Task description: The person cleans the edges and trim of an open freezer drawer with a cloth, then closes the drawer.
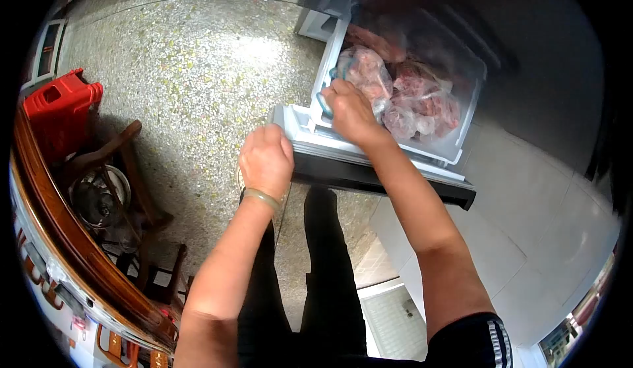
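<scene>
A white freezer drawer (469, 127) is pulled out, with several clear plastic bags of frozen reddish meat (422, 101) in it. My right hand (353, 111) reaches over the drawer's near left corner, its fingers closed on a bag of meat (366, 71). Blue edging, apparently the bag's, shows beside these fingers; the exact grip is partly hidden. My left hand (267, 157) is wrapped round the left end of the dark drawer front (395, 182), fingertips out of sight.
Dark refrigerator panels rise behind the drawer at the upper right. On the left are a red plastic container (62, 114), a wooden chair (105, 147) and a wooden table edge (72, 236). Speckled floor (191, 91) lies between. My legs stand just below the drawer.
</scene>
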Available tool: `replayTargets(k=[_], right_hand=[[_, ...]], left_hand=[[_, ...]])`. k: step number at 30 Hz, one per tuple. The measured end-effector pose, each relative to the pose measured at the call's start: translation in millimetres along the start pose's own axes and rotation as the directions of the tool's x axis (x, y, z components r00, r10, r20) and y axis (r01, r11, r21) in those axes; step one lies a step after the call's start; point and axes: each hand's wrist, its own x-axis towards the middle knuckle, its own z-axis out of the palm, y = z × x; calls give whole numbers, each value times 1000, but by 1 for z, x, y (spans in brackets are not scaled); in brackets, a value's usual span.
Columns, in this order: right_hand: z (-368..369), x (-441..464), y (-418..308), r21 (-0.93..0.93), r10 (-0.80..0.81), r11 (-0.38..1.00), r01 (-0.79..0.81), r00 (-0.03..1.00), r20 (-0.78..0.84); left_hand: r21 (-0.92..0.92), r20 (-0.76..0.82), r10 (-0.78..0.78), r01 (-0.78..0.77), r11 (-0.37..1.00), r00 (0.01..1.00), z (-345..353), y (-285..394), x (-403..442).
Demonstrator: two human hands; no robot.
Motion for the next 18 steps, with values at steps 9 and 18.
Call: replayTargets(k=[9,18], right_hand=[[-52,-9,29,580,634,358,-731,647,424],[5,-8,-3,175,280,942,-284,959,50]], left_hand=[[44,-64,-4,7,999,998,7,1,0],[50,-58,-14,17,999,998,11,0,-2]])
